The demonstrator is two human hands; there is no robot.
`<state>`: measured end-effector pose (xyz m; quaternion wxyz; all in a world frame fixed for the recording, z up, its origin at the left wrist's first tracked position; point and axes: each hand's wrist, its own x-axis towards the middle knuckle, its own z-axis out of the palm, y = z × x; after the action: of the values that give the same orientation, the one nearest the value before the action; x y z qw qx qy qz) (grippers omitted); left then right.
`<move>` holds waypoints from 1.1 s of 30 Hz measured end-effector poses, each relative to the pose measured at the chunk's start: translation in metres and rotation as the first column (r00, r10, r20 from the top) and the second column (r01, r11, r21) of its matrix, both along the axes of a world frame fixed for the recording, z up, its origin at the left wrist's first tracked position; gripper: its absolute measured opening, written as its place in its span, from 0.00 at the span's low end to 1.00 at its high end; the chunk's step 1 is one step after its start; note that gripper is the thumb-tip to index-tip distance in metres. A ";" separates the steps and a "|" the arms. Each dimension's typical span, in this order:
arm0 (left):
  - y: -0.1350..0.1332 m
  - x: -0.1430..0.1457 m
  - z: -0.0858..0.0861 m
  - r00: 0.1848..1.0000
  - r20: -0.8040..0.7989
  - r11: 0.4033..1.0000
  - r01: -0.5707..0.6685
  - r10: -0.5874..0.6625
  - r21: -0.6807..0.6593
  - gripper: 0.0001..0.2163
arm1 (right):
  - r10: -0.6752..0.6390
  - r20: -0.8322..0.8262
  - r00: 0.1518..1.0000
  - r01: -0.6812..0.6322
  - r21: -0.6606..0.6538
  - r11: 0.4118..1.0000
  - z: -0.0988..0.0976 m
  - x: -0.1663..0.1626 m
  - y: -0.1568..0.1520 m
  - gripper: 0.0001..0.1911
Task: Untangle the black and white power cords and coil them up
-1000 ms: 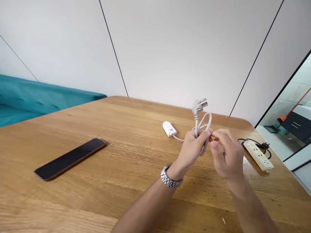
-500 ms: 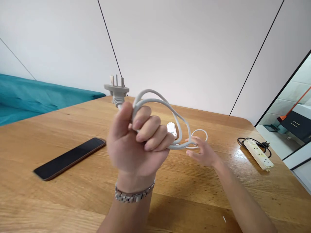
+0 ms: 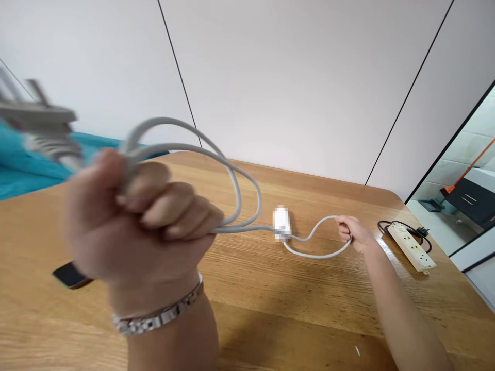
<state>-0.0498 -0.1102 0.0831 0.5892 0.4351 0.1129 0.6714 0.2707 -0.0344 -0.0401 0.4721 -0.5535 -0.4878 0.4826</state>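
My left hand (image 3: 154, 232), a metal band at its wrist, is closed in a fist around a white power cord (image 3: 193, 149). Its pronged plug (image 3: 42, 121) sticks up past the thumb, smeared by motion. From the fist the cord loops out in the air and runs right to a small white block (image 3: 281, 219) over the middle of the table; the block is pixelated, so its kind does not show. On the right, my right hand (image 3: 356, 233) has its fingers closed on the loop of cord beyond the block.
A white power strip (image 3: 412, 246) with a black cord lies at the table's right side. Behind my left wrist a phone (image 3: 71, 274) is mostly hidden. The wooden table (image 3: 294, 299) backs onto a white wall (image 3: 290, 77). A teal sofa (image 3: 23, 180) stands at left.
My left hand has moved left and closer to the camera with the cord and plug. My right hand has moved right and closed on the cord, which now stretches out between the hands.
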 end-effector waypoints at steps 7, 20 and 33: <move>0.023 0.078 -0.011 0.921 -0.319 0.971 0.185 -0.225 -0.150 0.26 | -0.128 -0.311 0.942 0.256 0.417 0.872 0.040 -0.037 -0.033 0.14; 0.039 0.156 -0.063 0.932 -0.265 0.929 0.149 -0.246 -0.340 0.26 | -0.251 0.480 0.840 -0.258 0.762 0.594 0.047 -0.059 -0.065 0.26; 0.009 0.079 0.000 0.961 0.202 0.947 0.231 -0.186 -0.224 0.24 | 0.441 0.376 0.815 -0.575 0.428 0.697 0.010 -0.086 -0.045 0.23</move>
<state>0.0288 -0.1010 0.0835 0.7140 0.3065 0.0948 0.6223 0.1851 -0.0795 -0.0304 0.3875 -0.3005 -0.7885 0.3712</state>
